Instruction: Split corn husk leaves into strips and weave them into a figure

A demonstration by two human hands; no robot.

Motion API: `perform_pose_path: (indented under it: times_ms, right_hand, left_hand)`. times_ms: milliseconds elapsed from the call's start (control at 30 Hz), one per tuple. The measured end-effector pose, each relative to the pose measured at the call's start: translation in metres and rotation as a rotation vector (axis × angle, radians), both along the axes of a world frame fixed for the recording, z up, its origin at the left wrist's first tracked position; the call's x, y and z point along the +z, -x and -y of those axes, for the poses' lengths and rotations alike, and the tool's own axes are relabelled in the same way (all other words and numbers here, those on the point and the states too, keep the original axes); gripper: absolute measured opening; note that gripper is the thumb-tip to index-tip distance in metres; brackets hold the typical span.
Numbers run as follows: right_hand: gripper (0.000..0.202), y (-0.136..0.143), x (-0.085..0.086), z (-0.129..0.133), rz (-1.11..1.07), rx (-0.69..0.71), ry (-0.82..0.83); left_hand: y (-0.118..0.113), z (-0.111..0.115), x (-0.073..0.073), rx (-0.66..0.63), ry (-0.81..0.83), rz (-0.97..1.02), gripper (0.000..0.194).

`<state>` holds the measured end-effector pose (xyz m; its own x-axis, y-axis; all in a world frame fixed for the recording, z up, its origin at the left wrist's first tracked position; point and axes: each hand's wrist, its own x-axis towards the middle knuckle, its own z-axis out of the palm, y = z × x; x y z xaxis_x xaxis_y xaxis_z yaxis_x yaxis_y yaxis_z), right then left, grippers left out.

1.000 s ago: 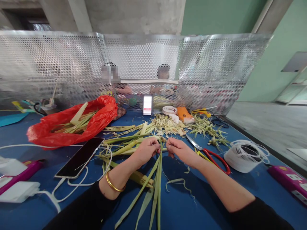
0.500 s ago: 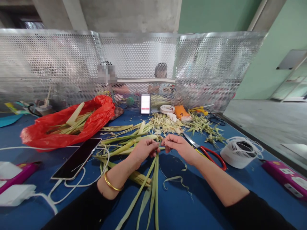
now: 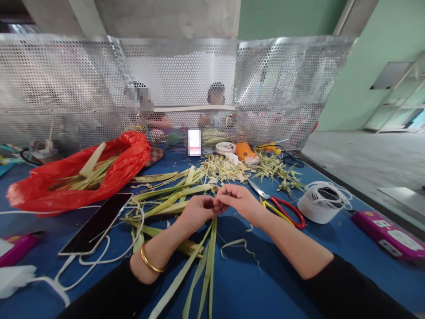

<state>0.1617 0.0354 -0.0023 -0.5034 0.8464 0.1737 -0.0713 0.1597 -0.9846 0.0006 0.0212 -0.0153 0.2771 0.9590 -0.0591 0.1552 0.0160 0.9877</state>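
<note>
Right grip (image 3: pixel 240 202) nearer left grip (image 3: pixel 198 213), leaf strips (image 3: pixel 179 277) on their near side

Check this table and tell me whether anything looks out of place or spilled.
Nothing looks clearly broken, but it is untidy: leaf scraps lie strewn beside the orange packet, a white cable loops loosely between the phone and the long leaves, and loops stick out, unwound, from the white cord roll.

A hand could pass over the table (image 3: pixel 245 283) between the strips (image 3: pixel 207 266) and right forearm (image 3: pixel 288 239), above a thin curl (image 3: pixel 234 243). Beyond that forearm, scissors (image 3: pixel 270 198) and a spool (image 3: pixel 315 208) stand in the way; leftward, leaves (image 3: pixel 168 205), phone (image 3: pixel 98 226) and cable (image 3: pixel 142 221).
</note>
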Motion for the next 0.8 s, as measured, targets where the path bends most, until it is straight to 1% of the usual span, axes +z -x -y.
perform_pose_path:
  times_ms: [67, 133, 167, 233, 300, 400, 433, 500, 567, 667, 800]
  right_hand:
    - [0.011, -0.001, -0.001, -0.002, -0.056, -0.045, -0.020]
    - [0.017, -0.005, -0.001, -0.007, -0.057, -0.113, -0.059]
    - [0.020, -0.008, -0.002, -0.010, -0.009, -0.151, -0.077]
    - [0.027, -0.014, -0.002, -0.015, 0.155, -0.193, -0.098]
    - [0.031, -0.018, -0.003, -0.019, 0.304, -0.149, -0.111]
    - [0.031, -0.019, -0.006, -0.019, 0.385, -0.048, -0.219]
    - [0.027, -0.018, -0.006, -0.019, 0.400, -0.046, -0.280]
    - [0.017, -0.016, -0.008, -0.018, 0.421, -0.085, -0.392]
    - [0.012, -0.015, -0.008, -0.018, 0.434, -0.124, -0.454]
    - [0.012, -0.017, -0.007, -0.019, 0.447, -0.172, -0.487]
    - [0.012, -0.019, -0.003, -0.018, 0.447, -0.209, -0.509]
  left_hand:
    - [0.001, 0.000, -0.001, -0.027, -0.076, -0.076, 0.008]
    - [0.002, -0.001, -0.002, -0.065, -0.120, -0.134, 0.008]
    - [0.003, -0.001, -0.002, -0.078, -0.137, -0.147, 0.009]
    - [0.004, -0.001, -0.001, -0.091, -0.168, -0.166, 0.009]
    - [0.004, -0.001, 0.000, -0.087, -0.193, -0.182, 0.009]
    - [0.004, -0.001, 0.001, -0.087, -0.205, -0.161, 0.008]
    - [0.004, -0.001, 0.001, -0.090, -0.204, -0.144, 0.007]
    - [0.004, -0.001, 0.001, -0.093, -0.197, -0.100, 0.007]
    - [0.004, -0.001, 0.002, -0.090, -0.182, -0.045, 0.010]
    - [0.003, -0.002, 0.005, -0.037, -0.124, 0.007, 0.017]
    - [0.005, -0.004, 0.004, 0.069, -0.013, -0.015, 0.022]
